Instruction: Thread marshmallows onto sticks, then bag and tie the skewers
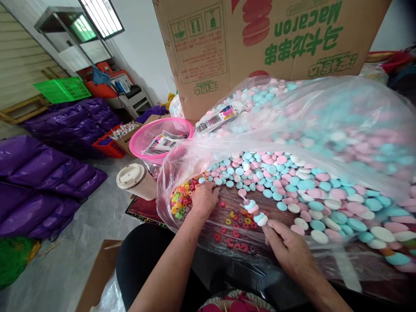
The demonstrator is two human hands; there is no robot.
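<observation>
My right hand [289, 242] is closed on the lower end of a candy skewer [255, 211] threaded with pink, white and blue pieces. The skewer slants up to the left, above the tabletop. My left hand [204, 200] rests between a heap of coloured ring-shaped pieces [183, 195] and the edge of a large pile of pastel candy discs [305, 184]. Its fingers are bent together at the discs; what they hold, if anything, is hidden. Loose red and yellow rings [235, 234] lie on the brown table [260, 201] between my hands.
Clear plastic sheeting [286, 117] partly covers the discs. Behind stands an upside-down cardboard carton [214, 52]. A pink basket [133, 145] holding packets and a lidded cup [147, 188] are at the left. Purple bundles [42, 186] and a green crate [63, 90] are farther left.
</observation>
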